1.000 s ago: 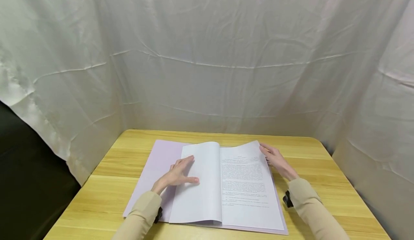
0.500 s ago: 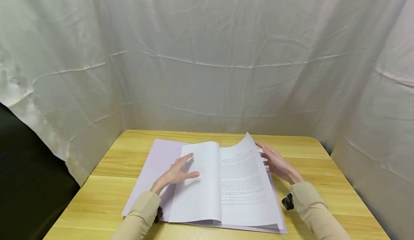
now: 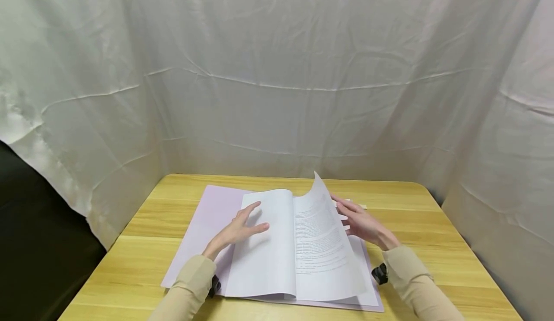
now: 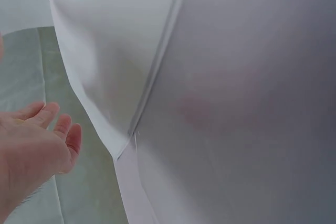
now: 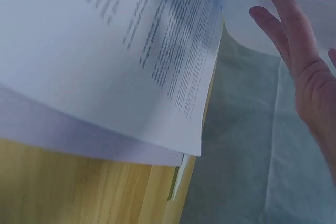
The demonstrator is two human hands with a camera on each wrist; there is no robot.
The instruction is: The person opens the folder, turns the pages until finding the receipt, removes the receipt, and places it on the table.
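Note:
An open stack of white sheets lies inside a lilac folder [image 3: 196, 239] on the table. Its left sheet [image 3: 259, 263] is blank and turned over. My left hand [image 3: 235, 229] is spread just above that sheet; whether it touches is unclear. The printed right-hand page [image 3: 318, 249] bends upward, its top corner raised. Behind its outer edge is my right hand [image 3: 361, 222], fingertips partly hidden by the paper. In the right wrist view the fingers [image 5: 299, 35] are extended against a raised sheet, and another printed page [image 5: 131, 61] lies below.
The wooden table [image 3: 433, 244] extends around the folder. A pale strip [image 3: 362, 206] sticks out beyond the folder's upper right, near my right hand. Light grey curtains [image 3: 277, 95] hang behind and at both sides. Something black [image 3: 39, 225] fills the lower left corner.
The printed page has lifted and curled to the left, uncovering the sheet beneath. My right hand has moved left with it. My left hand has stayed nearly in place.

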